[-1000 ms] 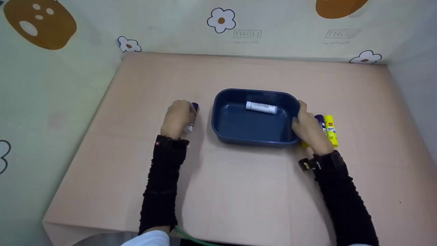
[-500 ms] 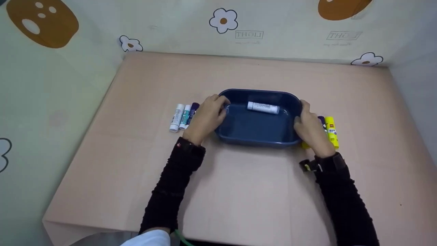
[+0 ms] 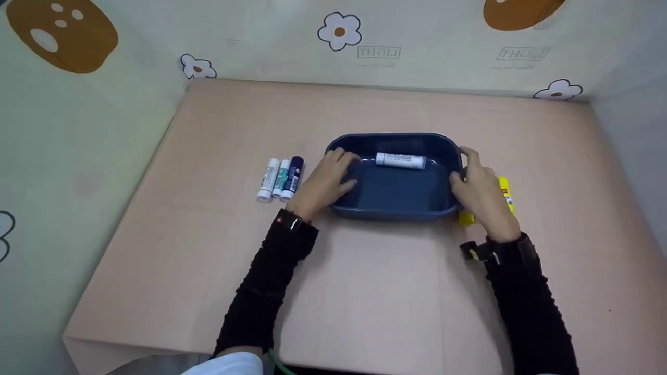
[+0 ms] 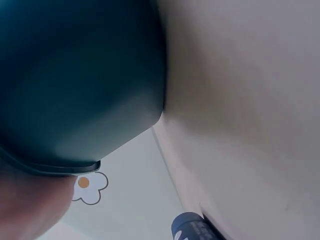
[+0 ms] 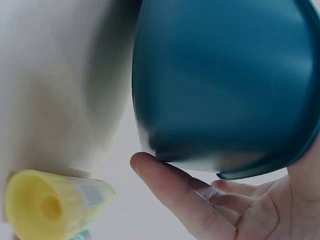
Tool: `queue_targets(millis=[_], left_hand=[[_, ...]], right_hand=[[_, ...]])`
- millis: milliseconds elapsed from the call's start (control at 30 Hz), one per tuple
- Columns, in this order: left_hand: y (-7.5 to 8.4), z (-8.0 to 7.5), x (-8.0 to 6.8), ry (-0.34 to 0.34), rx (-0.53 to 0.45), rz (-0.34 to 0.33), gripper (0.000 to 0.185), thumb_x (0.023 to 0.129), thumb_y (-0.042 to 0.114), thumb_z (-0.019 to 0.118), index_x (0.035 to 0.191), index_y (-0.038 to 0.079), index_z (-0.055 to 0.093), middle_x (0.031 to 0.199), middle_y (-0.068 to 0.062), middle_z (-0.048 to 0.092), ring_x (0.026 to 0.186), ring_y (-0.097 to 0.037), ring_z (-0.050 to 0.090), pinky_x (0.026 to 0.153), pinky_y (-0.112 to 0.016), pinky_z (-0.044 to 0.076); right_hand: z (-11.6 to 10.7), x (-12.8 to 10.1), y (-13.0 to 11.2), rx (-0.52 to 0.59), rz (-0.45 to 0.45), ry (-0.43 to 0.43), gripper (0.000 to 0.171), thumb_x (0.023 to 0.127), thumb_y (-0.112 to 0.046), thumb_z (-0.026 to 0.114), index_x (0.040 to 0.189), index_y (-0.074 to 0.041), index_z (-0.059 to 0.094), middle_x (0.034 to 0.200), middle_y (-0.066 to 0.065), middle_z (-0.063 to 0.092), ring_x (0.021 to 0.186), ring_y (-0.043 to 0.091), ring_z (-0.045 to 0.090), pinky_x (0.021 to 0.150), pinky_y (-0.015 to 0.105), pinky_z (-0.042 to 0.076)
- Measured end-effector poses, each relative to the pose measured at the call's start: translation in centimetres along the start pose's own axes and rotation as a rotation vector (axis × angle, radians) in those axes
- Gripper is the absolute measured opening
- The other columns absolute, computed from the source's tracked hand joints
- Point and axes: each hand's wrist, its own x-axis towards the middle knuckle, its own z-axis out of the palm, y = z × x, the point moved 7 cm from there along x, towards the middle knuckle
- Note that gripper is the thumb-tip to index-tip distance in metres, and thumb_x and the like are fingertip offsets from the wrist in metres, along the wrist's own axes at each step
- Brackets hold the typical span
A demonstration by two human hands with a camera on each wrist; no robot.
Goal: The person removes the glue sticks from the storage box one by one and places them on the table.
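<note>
A dark blue plastic bin [image 3: 396, 200] stands mid-table with one white glue stick [image 3: 400, 161] lying inside. My left hand [image 3: 324, 179] holds the bin's left rim, fingers and thumb reaching over it; the left wrist view shows the outer wall [image 4: 85, 85] close up with a fingertip at the rim. Gripping the right side is my right hand [image 3: 480, 195], thumb on the rim. In the right wrist view its fingers [image 5: 175, 187] lie along the wall, one fingertip at the bottom edge.
Left of the bin lie a white glue stick [image 3: 268, 179], a green-labelled one [image 3: 281, 178] and a dark purple one [image 3: 293, 177]. Yellow glue sticks [image 3: 505, 194] lie at the right, partly behind my right hand. A wall with printed flowers [image 3: 339, 32] stands behind the table.
My left hand has left the dark purple glue stick, now in the row at left, and moved right onto the bin's rim. The bin has shifted slightly; the right hand stays at its side.
</note>
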Motion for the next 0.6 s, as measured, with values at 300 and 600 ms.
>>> queue_targets(millis=[300,600], left_hand=[[-0.5,0.4,0.1,-0.081,0.043,-0.057,0.062,0.083,0.025,0.069,0.135,0.005,0.041,0.127,-0.013,0.049,0.120,-0.027,0.043,0.107,-0.036,0.031],[0.0,1.1,0.0,-0.142,0.146,-0.052,0.075,0.078,0.047,0.069,0.141,0.020,0.038,0.126,-0.009,0.050,0.117,-0.025,0.045,0.103,-0.038,0.033]], right_hand=[[-0.5,-0.4,-0.7,0.003,-0.022,0.019,0.054,0.093,-0.019,0.041,0.143,-0.005,0.026,0.104,0.026,0.059,0.064,0.025,0.058,0.051,0.025,0.044],[-0.4,-0.4,-0.6,-0.011,-0.008,0.001,0.055,0.094,-0.018,0.041,0.144,-0.004,0.024,0.099,0.026,0.058,0.060,0.024,0.057,0.049,0.024,0.044]])
